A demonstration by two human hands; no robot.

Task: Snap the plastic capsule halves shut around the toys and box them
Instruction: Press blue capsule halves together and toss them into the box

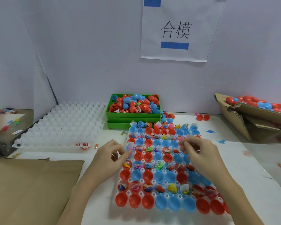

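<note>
A white tray (142,161) with round pockets lies on the white counter (243,181) directly in front of the person, its long axis running away from them toward the wall. Its pockets hold red and blue capsule halves (161,201), all with the open side up, set in alternating rows: four rows of halves hold small bagged toys (159,165), and the rows between them are empty halves. The nearest row shows three red halves, three blue, then more red partly cut off by the right forearm. The left hand (111,158) hovers at the tray's left edge with its fingers curled and the fingertips pinched at a small pink toy (131,148) in the second toy row. The right hand (199,151) is over the tray's far right part, fingers curled in; whether it grips anything I cannot tell. Behind the tray, two green bins (133,113) are stacked, the top one heaped with red and blue halves. To the left lies a second white tray (60,125), almost bare. A cardboard box (250,117) at the right edge, tilted, holds closed red and blue capsules (256,103). A flat cardboard sheet (31,184) lies near left. A paper sign (178,30) hangs on the wall.
</note>
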